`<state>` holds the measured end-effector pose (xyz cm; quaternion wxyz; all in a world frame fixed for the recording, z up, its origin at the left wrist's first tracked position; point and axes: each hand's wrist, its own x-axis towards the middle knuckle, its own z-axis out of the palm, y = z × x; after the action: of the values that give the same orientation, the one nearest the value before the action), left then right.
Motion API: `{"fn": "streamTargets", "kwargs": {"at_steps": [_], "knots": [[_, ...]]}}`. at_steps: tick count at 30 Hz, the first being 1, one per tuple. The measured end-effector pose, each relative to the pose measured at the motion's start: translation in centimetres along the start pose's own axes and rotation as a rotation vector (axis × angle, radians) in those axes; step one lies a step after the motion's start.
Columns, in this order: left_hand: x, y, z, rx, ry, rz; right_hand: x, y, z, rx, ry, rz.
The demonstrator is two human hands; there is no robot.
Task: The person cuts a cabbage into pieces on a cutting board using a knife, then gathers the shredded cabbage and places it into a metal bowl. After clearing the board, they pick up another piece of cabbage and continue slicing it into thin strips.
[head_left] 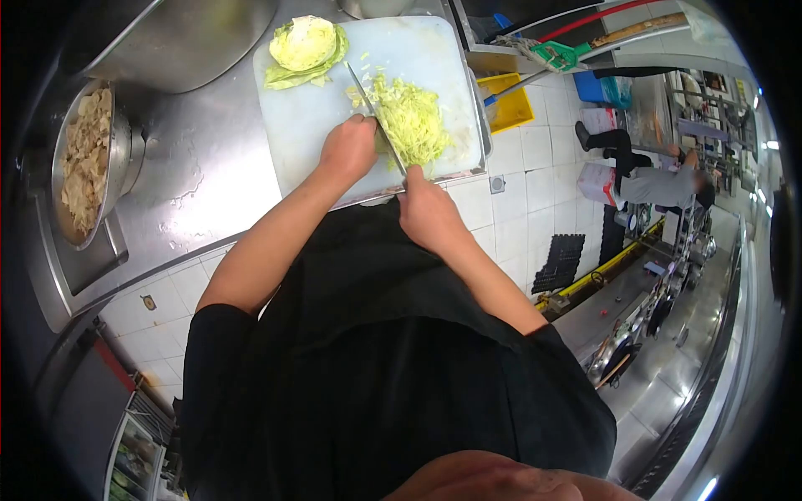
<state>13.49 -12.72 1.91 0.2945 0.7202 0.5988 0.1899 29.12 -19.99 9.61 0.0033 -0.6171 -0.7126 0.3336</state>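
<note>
A knife (pixel 386 134) lies slantwise over a heap of shredded cabbage (pixel 415 121) on the white cutting board (pixel 305 125). My right hand (pixel 429 209) is closed round its handle at the board's near edge. Farther along, my left hand (pixel 349 149) is closed, its curled fingertips against the blade; the fingertips themselves are partly hidden. Loose shreds are scattered beside the blade. At the board's far left corner sits a cut piece of cabbage (pixel 305 46) with its pale cut face up, on outer leaves.
On the steel counter (pixel 200 167) at left stand a metal bowl (pixel 86 163) of pale brownish pieces and a large steel pot (pixel 188 50). A yellow bin (pixel 508 104) and a green-headed cleaning tool (pixel 560 57) are right of the board. Another person (pixel 660 185) sits farther right.
</note>
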Motion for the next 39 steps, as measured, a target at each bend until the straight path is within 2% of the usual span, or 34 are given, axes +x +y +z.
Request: {"fn": "streamTargets", "kwargs": {"at_steps": [4,6,8,12,16,18,24,30,35,39], "knots": [[0.2,0.2,-0.3,0.014,-0.002,0.012,3.9,1.6,2.4,0.019,0.078,-0.066],[0.2,0.2,-0.3,0.036,-0.043,0.009,4.0,1.7,1.7,0.017,0.080,-0.064],[0.0,-0.4,0.5,-0.005,0.049,0.020,2.2,0.3,-0.7,0.018,0.053,-0.052],[0.1,-0.1,0.4,-0.005,0.061,0.017,-0.2,-1.3,-2.1,0.029,-0.038,0.038],[0.1,-0.1,0.2,0.017,0.002,0.003,3.2,0.9,1.9,0.010,0.005,0.026],[0.1,-0.1,0.0,0.045,-0.039,0.003,4.4,0.7,1.9,0.000,0.061,-0.028],[-0.1,-0.4,0.1,0.037,-0.018,0.008,0.8,-0.5,-2.1,0.032,0.050,-0.036],[-0.1,-0.2,0.0,0.029,-0.004,0.002,-0.2,-0.6,-1.4,-0.005,-0.012,-0.007],[-0.2,-1.0,1.2,0.021,0.024,0.020,3.1,1.4,2.4,0.003,0.036,-0.029],[-0.2,-0.6,0.4,0.007,0.037,0.023,4.0,0.9,0.6,0.024,0.030,-0.018]]}}
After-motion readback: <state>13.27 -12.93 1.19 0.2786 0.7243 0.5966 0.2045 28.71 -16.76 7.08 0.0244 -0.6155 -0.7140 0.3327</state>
